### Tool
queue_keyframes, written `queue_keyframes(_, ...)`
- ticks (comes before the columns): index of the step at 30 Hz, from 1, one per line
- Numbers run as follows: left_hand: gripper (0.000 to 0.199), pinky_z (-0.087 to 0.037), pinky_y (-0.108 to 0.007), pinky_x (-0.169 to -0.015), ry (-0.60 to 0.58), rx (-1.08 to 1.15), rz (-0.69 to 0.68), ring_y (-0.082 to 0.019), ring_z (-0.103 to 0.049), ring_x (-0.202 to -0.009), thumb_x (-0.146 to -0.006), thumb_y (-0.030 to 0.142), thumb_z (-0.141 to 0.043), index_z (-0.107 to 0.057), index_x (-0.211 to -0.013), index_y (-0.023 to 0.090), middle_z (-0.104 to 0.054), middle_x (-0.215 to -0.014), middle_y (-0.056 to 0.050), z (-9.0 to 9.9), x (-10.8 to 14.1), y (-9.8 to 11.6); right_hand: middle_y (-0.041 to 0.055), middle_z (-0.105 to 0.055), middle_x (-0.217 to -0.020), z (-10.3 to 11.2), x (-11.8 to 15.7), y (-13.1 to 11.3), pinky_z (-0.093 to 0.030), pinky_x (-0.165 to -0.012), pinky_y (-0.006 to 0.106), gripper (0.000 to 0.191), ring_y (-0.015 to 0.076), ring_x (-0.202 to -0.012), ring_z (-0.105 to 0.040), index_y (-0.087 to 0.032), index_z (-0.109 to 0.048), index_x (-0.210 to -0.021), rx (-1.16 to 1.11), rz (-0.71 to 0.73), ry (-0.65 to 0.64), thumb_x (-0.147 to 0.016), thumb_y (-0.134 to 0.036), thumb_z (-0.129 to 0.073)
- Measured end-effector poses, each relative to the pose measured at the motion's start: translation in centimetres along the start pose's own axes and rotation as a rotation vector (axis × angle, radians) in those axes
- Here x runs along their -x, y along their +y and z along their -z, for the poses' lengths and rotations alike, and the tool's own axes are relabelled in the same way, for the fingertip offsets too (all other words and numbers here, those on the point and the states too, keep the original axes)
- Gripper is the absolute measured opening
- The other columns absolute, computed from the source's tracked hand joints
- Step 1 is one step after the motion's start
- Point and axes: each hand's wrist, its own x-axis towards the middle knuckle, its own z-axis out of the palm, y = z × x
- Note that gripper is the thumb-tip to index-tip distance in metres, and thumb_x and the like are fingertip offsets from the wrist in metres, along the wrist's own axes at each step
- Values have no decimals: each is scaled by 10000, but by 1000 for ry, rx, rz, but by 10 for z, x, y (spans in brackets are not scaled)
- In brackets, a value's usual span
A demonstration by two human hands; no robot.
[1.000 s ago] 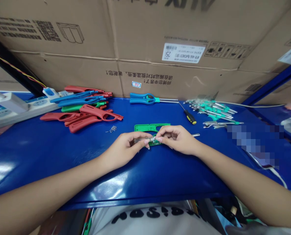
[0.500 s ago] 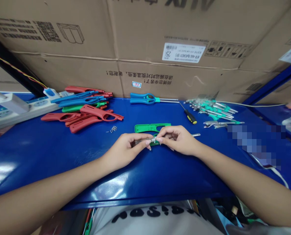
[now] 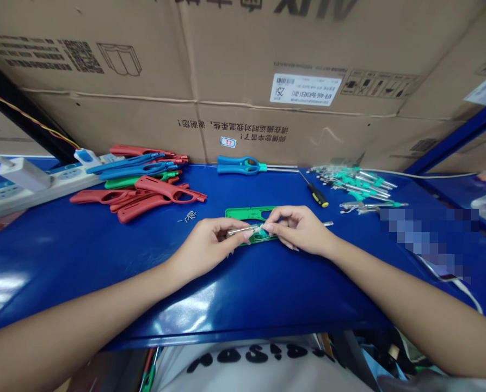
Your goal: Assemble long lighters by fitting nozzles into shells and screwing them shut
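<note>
My left hand (image 3: 210, 239) is closed around the clear fuel tank (image 3: 243, 231) of a lighter's inner assembly, thumb on the near side. At the teal part in its middle, my right hand (image 3: 302, 231) pinches with thumb and forefinger; what exactly sits between those tips is too small to make out. The metal tube (image 3: 328, 224) of the assembly sticks out to the right behind my right hand. Beneath my fingers lies a green half shell (image 3: 248, 240), partly hidden. Just behind it rests another green half shell (image 3: 243, 214), its inside facing up.
Red handle shells (image 3: 165, 188) and blue handle shells (image 3: 134, 163) are piled left, beside a power strip (image 3: 67, 177). Small screws (image 3: 190, 216) lie nearby. A blue lighter (image 3: 238, 165), a screwdriver (image 3: 318, 195) and several inner assemblies (image 3: 361, 182) sit behind, before a large carton (image 3: 234, 65).
The clear tank has tilted and shows more between my left fingers. My right hand has shifted slightly, and more of the lower green shell shows.
</note>
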Motion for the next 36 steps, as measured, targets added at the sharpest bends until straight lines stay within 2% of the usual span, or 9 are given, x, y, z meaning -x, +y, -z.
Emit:
queue_keyframes(5, 213, -432, -212, -571, -5, 4, -36, -106, -545, -577, -885, 334, -654, -765, -876, 153, -742, -755, -25, -1, 1, 3, -60, -517, -523, -3, 1, 2, -288, -372, 200, 363, 58, -367, -403, -166, -598, -804, 18, 10, 27, -797, -507, -721)
queue_keyframes(14, 247, -455, -225, -660, -17, -31, -79, -132, -604, -676, -899, 327, -632, -749, -775, 149, -725, -727, -22, -3, 2, 0, -73, -473, -479, -8, 3, 1, -239, -374, 203, 288, 52, -368, -366, -170, -612, -772, 62, 44, 72, -812, -440, -705)
queue_keyframes(21, 240, -462, -226, -642, -60, -65, -85, -127, -613, -666, -918, 350, -622, -755, -845, 164, -733, -756, -14, 2, 1, 3, -78, -493, -451, -5, 2, 0, -276, -354, 187, 285, 54, -338, -390, -163, -621, -799, 50, 16, 22, -825, -434, -707)
queue_keyframes(25, 255, -481, -247, -630, -9, -99, -89, -145, -635, -682, -890, 370, -667, -713, -1051, 179, -743, -818, -14, 8, 2, 4, -72, -527, -429, 0, 0, 0, -376, -365, 198, 353, 83, -328, -461, -162, -636, -881, 39, -20, -22, -838, -507, -692)
queue_keyframes(27, 263, -483, -256, -629, 30, -155, -114, -148, -635, -678, -893, 377, -670, -680, -1067, 180, -732, -810, -7, 11, 3, 4, -64, -549, -438, 3, -1, 0, -404, -367, 205, 377, 91, -327, -485, -165, -637, -902, 26, -20, -16, -861, -539, -655)
queue_keyframes(29, 201, -486, -270, -668, 44, -289, -181, -154, -637, -718, -908, 367, -661, -686, -988, 184, -723, -827, -8, 14, 4, 5, -55, -575, -469, 5, -3, 0, -413, -362, 204, 379, 85, -321, -487, -169, -633, -882, 7, -16, -6, -882, -547, -621)
queue_keyframes(33, 175, -480, -322, -791, 30, -588, -337, -186, -618, -850, -918, 359, -664, -733, -911, 199, -697, -902, -30, 17, 3, 6, -16, -669, -627, 7, -6, 0, -406, -344, 198, 344, 57, -325, -478, -171, -625, -848, -26, -21, 25, -881, -514, -634)
queue_keyframes(36, 195, -484, -335, -818, 5, -669, -362, -193, -616, -876, -937, 362, -642, -747, -933, 197, -669, -923, -44, 18, 3, 4, -1, -694, -711, 7, -6, 0, -409, -339, 199, 316, 47, -334, -480, -168, -630, -847, -45, -31, 40, -875, -482, -647)
